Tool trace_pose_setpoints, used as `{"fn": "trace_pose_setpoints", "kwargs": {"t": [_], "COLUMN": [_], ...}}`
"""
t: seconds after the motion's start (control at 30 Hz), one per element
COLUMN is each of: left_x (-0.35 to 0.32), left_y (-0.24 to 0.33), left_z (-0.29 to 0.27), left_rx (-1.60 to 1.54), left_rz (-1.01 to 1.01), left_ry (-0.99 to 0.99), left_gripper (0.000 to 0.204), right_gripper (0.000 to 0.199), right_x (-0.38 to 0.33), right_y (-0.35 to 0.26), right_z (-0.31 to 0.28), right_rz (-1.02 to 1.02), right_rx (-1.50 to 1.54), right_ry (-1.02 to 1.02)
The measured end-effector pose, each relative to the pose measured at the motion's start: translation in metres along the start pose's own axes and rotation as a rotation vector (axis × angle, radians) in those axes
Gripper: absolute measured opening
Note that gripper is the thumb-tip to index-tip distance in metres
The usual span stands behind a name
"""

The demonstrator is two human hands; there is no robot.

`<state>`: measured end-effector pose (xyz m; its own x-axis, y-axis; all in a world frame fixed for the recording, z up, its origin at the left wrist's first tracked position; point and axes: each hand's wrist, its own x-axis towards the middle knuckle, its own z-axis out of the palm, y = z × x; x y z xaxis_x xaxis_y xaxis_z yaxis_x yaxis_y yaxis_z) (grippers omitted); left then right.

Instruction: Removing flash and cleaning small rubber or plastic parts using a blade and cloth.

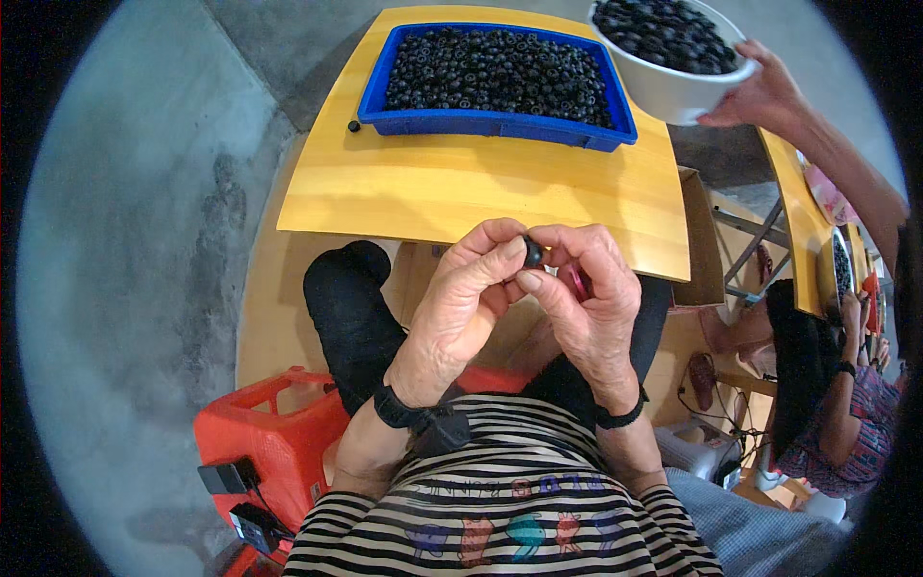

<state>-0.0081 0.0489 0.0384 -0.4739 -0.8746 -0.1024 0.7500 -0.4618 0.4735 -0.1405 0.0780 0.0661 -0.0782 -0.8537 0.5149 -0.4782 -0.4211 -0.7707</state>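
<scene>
Between the fingertips of my left hand (468,293) I pinch a small, round black piece (533,252), above my lap and just short of the table's near edge. My right hand (591,298) meets it from the other side, thumb and forefinger close against the piece. A small pink object (575,280) sits inside the curled right fingers; its kind is mostly hidden. Farther away on the table lies a blue tray (500,125) full of similar round black pieces, several showing a ring-shaped face.
The yellow table (433,192) bears one loose black piece (354,126) left of the tray. At the upper right, another person's hand (760,91) holds a white bowl (663,91) of black pieces. A red plastic chair (269,433) stands at lower left, a cardboard box (705,240) right.
</scene>
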Motion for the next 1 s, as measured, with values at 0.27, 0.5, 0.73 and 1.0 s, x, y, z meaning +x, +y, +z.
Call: {"fn": "trace_pose_setpoints", "kwargs": {"t": [0.27,0.5,0.73,1.0], "left_x": [-0.019,-0.021,-0.014,-0.001], "left_y": [0.000,0.006,0.016,0.029], "left_z": [-0.008,-0.011,0.002,0.013], "left_rx": [0.017,0.046,0.121,0.265], "left_rz": [0.016,-0.010,-0.070,-0.174], "left_ry": [-0.027,-0.162,-0.164,-0.186], "left_gripper": [0.017,0.022,0.022,0.023], "right_gripper": [0.025,0.022,0.018,0.017], "right_x": [-0.009,-0.010,-0.002,0.005], "right_y": [-0.013,-0.011,-0.009,-0.018], "right_z": [-0.007,-0.009,-0.014,-0.022], "right_rz": [0.004,0.081,0.134,0.313], "right_rx": [0.051,0.208,0.305,0.455], "right_ry": [-0.098,-0.198,-0.215,-0.157]}}
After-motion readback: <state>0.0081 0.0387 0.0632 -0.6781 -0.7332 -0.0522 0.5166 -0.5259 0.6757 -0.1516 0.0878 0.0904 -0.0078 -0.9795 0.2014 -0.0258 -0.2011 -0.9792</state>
